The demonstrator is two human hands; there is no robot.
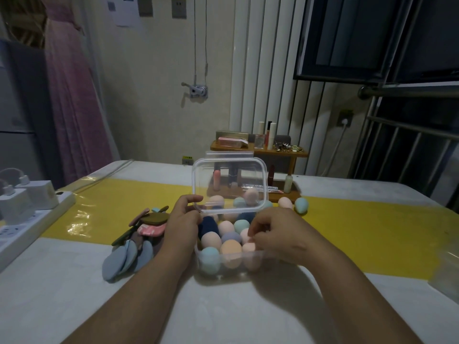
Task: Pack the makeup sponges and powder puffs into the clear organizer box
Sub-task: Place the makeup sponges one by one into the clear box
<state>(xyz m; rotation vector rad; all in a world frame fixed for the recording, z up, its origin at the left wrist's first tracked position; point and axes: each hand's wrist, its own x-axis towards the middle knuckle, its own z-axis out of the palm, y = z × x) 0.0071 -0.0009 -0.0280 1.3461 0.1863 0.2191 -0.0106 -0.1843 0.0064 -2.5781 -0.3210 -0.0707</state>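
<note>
Clear glossy plastic box — matt foam sponges inside.

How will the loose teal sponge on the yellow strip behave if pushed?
The teal sponge would probably roll or wobble, since it is egg-shaped and lies on the glossy yellow strip. It looks soft and light, so it should squash rather than break.

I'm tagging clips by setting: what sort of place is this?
Probably a room at home, perhaps a bedroom: a pink dress hangs at left, a wooden shelf holds cosmetics, a power strip lies on the table.
</note>
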